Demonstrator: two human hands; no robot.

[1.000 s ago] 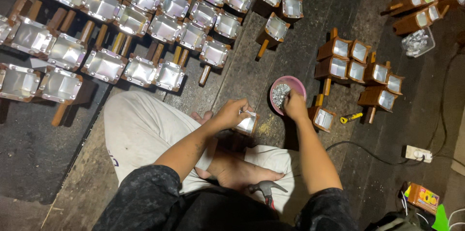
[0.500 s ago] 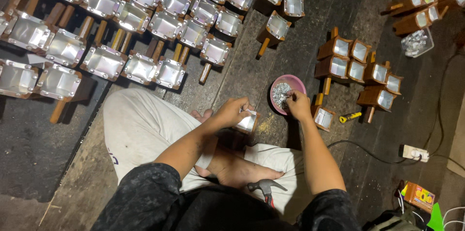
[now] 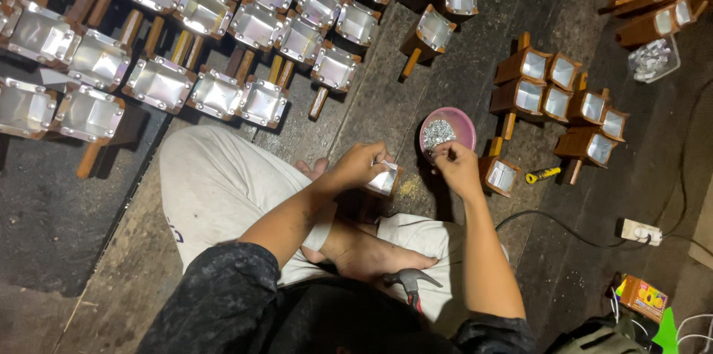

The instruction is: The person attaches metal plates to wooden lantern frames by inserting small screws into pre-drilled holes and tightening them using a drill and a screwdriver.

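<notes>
On the floor before crossed legs, left hand point(image 3: 362, 166) gripping a small metal-lined wooden box point(image 3: 386, 180), right hand point(image 3: 455, 167) just beside it, fingertips pinched narrow at the rim of a pink bowl point(image 3: 465, 123) of small silver nails point(image 3: 438, 132), claw hammer point(image 3: 407, 280) on the lap.

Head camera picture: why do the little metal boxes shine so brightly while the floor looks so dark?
Head view: the metal-lined boxes throw back glare from the light, nearly white at upper left; the floor at left sinks into deep shadow; the left hand, right hand and pink bowl are evenly lit and fairly sharp.
</notes>
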